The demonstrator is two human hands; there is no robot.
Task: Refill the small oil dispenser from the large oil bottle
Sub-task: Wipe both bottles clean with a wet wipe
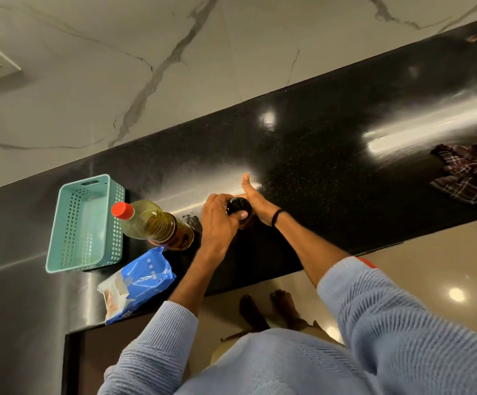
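Note:
The small oil dispenser stands on the black counter, showing a round black cap and an amber body. My left hand grips the black cap from above with curled fingers. My right hand wraps the dispenser's body from the right, thumb sticking up. The large oil bottle, full of yellow oil with a red cap and a dark label, stands just left of my left hand, untouched and closed.
A teal plastic basket sits left of the bottle. A blue and white packet lies near the counter's front edge. A checked cloth lies far right. The marble wall backs the counter.

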